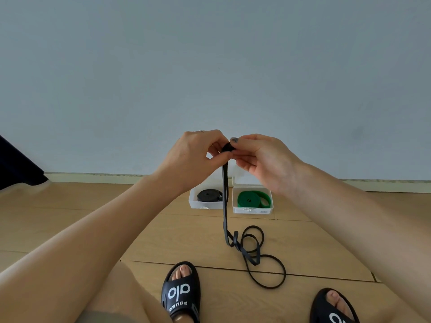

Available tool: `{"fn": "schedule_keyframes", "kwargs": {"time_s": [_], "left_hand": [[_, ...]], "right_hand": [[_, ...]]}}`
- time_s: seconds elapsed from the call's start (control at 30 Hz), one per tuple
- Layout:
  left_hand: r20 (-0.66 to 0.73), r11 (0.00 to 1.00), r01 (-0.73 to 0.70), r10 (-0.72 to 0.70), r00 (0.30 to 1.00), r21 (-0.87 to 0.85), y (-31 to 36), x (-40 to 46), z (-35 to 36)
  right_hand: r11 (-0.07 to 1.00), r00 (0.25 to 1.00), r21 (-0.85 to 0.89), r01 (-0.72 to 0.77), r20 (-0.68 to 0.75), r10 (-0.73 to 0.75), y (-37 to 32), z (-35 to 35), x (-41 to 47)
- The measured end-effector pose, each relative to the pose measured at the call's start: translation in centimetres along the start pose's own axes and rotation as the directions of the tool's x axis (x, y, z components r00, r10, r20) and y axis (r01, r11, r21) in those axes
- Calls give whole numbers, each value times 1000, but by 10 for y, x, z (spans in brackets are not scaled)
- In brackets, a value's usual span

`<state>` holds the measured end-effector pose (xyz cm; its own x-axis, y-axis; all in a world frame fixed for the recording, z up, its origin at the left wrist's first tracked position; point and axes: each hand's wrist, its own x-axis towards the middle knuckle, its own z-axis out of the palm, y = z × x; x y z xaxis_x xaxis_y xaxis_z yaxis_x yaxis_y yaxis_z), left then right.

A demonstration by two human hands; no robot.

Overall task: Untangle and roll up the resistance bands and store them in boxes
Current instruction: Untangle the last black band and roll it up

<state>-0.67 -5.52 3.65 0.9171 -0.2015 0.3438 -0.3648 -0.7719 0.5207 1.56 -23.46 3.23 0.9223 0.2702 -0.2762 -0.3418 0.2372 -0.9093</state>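
Note:
A thin black resistance band hangs from both hands, its top end wound into a small roll between the fingertips. My left hand and my right hand pinch that roll together at chest height. The band's lower part lies in loose loops on the wooden floor. Behind it stand two clear boxes by the wall: the left box holds a rolled black band, the right box holds a rolled green band.
My two feet in black slides rest on the floor near the loops. The right box's lid stands open against the skirting board. A dark object sits at the far left.

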Motion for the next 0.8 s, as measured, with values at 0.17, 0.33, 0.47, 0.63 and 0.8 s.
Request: {"fn": "schedule_keyframes", "kwargs": {"time_s": [0.17, 0.33, 0.47, 0.63, 0.8], "left_hand": [[-55, 1000, -27, 27, 998, 2, 1, 2, 1], [-19, 994, -41, 43, 999, 99, -1, 1, 2], [-19, 968, -78, 85, 996, 241, 1, 0, -2], [-62, 936, -133, 162, 985, 327, 2, -1, -7], [-72, 951, -152, 177, 982, 268, 3, -1, -7]], "right_hand": [[981, 999, 191, -31, 3, 31, 3, 4, -2], [998, 994, 60, 9, -110, -3, 15, 12, -3], [989, 986, -141, 39, -152, -61, 19, 16, -1], [972, 997, -232, 31, -67, -48, 16, 21, -3], [989, 1000, -146, 18, -18, -21, 15, 16, -3]]}}
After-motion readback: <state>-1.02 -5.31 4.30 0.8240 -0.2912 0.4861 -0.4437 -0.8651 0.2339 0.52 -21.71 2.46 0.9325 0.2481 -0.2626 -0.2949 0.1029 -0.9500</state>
